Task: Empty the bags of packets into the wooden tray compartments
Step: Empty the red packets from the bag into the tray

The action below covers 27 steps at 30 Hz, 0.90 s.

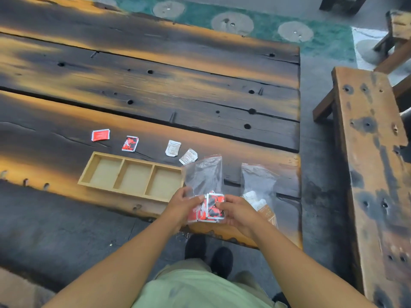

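Observation:
A clear zip bag (205,174) holding several red and black packets (212,206) lies at the table's near edge. My left hand (183,205) grips its left side and my right hand (233,211) grips its right side, fingers curled on the packets through the plastic. Just left of the bag sits a wooden tray (131,175) with three compartments, all bare. A second clear bag (259,187) with white and brown packets lies to the right of my right hand.
Loose packets lie beyond the tray: a red one (100,134), a red-black one (130,143) and two white ones (173,148) (188,156). A wooden bench (373,165) stands to the right of the dark plank table (155,85).

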Tool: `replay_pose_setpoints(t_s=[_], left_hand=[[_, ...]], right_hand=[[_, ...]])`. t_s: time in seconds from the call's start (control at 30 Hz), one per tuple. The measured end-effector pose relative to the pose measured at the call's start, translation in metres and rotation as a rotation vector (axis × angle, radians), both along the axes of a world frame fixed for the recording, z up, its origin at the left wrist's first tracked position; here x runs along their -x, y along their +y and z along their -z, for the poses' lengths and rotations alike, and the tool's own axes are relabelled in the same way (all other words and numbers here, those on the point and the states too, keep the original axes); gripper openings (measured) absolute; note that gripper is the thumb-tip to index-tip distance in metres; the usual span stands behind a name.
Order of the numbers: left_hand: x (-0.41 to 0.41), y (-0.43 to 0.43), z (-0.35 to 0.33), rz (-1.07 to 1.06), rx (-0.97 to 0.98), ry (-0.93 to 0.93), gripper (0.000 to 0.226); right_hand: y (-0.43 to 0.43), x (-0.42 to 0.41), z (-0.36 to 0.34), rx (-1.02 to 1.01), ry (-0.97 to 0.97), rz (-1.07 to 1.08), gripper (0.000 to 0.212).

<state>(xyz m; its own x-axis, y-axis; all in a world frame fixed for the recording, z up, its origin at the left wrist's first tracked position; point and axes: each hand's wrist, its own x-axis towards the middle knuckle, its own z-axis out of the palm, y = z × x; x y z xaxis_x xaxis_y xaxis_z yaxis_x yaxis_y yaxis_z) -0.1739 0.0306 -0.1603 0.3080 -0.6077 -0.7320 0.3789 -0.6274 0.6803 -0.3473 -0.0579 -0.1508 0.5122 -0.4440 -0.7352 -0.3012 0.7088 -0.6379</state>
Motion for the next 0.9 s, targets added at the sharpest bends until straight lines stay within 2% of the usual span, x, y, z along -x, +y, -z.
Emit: replay_pose_setpoints(t_s=[0.07, 0.2, 0.27, 0.37, 0.47, 0.57, 0.7, 0.8, 0.9], left_hand=[[-0.004, 0.007, -0.009, -0.086, 0.030, 0.025, 0.062], [-0.011, 0.026, -0.021, -0.301, 0.060, 0.106, 0.065], [-0.014, 0.039, -0.029, -0.375, 0.085, 0.151, 0.058], [-0.017, 0.061, -0.034, -0.373, 0.130, 0.136, 0.049], [-0.024, 0.074, -0.038, -0.390, 0.137, 0.021, 0.035], [-0.032, 0.079, -0.038, -0.386, 0.128, -0.065, 0.035], [-0.051, 0.079, -0.041, -0.344, 0.150, -0.119, 0.037], [-0.075, 0.078, -0.041, -0.317, 0.160, -0.128, 0.036], [-0.108, 0.077, -0.035, -0.283, 0.156, -0.131, 0.039]], right_hand=[[-0.001, -0.008, -0.004, -0.008, -0.043, -0.020, 0.022], [0.002, -0.029, -0.009, -0.003, -0.089, -0.110, 0.023], [0.006, -0.041, -0.011, 0.010, -0.099, -0.178, 0.025], [0.015, -0.057, -0.013, 0.037, -0.099, -0.281, 0.025], [0.023, -0.069, -0.017, 0.096, -0.073, -0.364, 0.023], [0.027, -0.078, -0.022, 0.143, -0.056, -0.408, 0.025], [0.023, -0.093, -0.028, 0.162, -0.052, -0.414, 0.025], [0.020, -0.112, -0.032, 0.142, -0.085, -0.341, 0.016], [0.016, -0.142, -0.035, 0.153, -0.106, -0.285, 0.019]])
